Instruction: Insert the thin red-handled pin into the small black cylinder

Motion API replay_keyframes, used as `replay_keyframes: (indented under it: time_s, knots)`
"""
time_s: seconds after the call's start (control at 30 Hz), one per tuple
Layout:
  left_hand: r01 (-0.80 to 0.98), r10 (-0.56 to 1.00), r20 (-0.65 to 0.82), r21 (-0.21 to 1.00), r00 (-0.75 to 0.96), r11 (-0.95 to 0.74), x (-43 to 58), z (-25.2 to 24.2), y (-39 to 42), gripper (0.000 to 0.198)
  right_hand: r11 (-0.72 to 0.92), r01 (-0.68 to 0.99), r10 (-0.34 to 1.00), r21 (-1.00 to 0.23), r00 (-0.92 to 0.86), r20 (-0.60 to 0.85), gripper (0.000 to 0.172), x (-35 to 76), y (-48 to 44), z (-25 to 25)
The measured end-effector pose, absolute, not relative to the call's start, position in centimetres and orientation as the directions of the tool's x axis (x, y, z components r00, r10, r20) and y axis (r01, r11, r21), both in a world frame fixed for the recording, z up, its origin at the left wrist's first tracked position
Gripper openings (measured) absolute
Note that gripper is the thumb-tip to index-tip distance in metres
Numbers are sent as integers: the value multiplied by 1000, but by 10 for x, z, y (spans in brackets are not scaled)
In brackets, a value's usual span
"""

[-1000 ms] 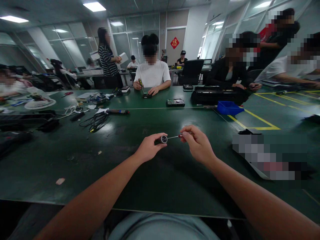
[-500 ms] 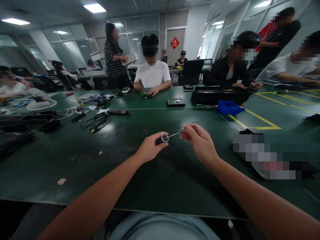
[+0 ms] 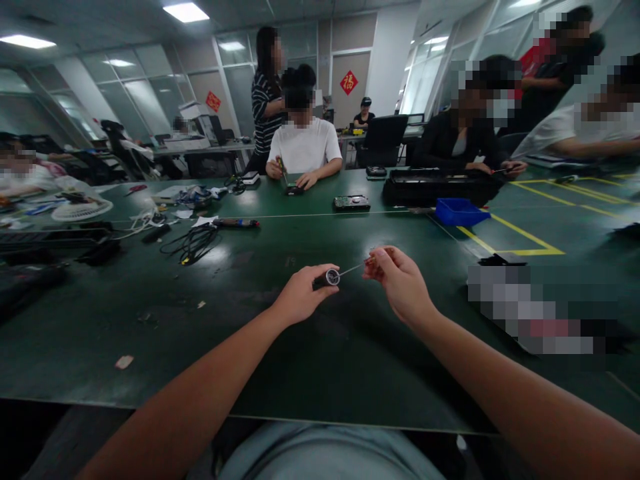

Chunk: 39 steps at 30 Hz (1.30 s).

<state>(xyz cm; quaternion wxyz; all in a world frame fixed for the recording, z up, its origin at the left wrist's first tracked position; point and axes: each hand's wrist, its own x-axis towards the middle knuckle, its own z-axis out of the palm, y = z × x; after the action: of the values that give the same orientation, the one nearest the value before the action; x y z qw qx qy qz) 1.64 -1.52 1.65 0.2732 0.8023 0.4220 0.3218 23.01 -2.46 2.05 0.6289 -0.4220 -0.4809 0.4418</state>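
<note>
My left hand (image 3: 296, 298) is closed around a short dark cylinder (image 3: 332, 277) with a silver rim, its round end turned towards my right hand. Some inner parts show inside that rim, too small to make out. Between the fingertips of my right hand (image 3: 403, 287) is a thin screwdriver (image 3: 351, 269); its slim metal shaft points left and its tip reaches the rim of the cylinder. The fingers hide most of its handle. Both hands are above the green table (image 3: 320, 373).
A coiled black cable (image 3: 193, 243) and a pen-like tool (image 3: 237, 223) lie left of centre. Further back are a circuit-board device (image 3: 351, 203), a blue tray (image 3: 461, 212) and a long black case (image 3: 440, 189). A blurred-out bag-like item (image 3: 530, 307) lies at right. Co-workers sit across the table.
My hands and the cylinder have shifted very slightly, with the screwdriver still at the rim. In the background, a standing person in a striped top has moved right, behind the seated co-worker.
</note>
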Motion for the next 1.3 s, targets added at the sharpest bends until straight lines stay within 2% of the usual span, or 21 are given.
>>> replay_keyframes:
  time_s: [0.2,0.4,0.73,0.97,1.03,1.17,1.3]
  knots:
    - [492,853,277,721,442,-488,16,15,-15,41,370,47,917,-928,140,373,21,229,-29,19]
    - [497,861,271,725,431,-477,16,15,-15,41,373,121,915,-920,116,387,22,230,-31,24]
    - [516,875,257,726,410,-454,15,14,-13,41,374,442,893,-816,65,445,27,231,-45,41]
    - [515,872,287,716,397,-470,13,10,-9,40,450,435,878,-780,-54,476,8,229,-47,41]
    - [516,872,288,716,395,-470,13,10,-9,39,434,446,890,-783,-79,448,10,229,-47,41]
    - [510,871,291,719,396,-473,13,12,-10,38,382,490,912,-783,-64,405,25,228,-47,41]
    - [511,872,288,720,396,-470,13,13,-10,39,378,437,912,-816,-26,409,19,228,-47,38]
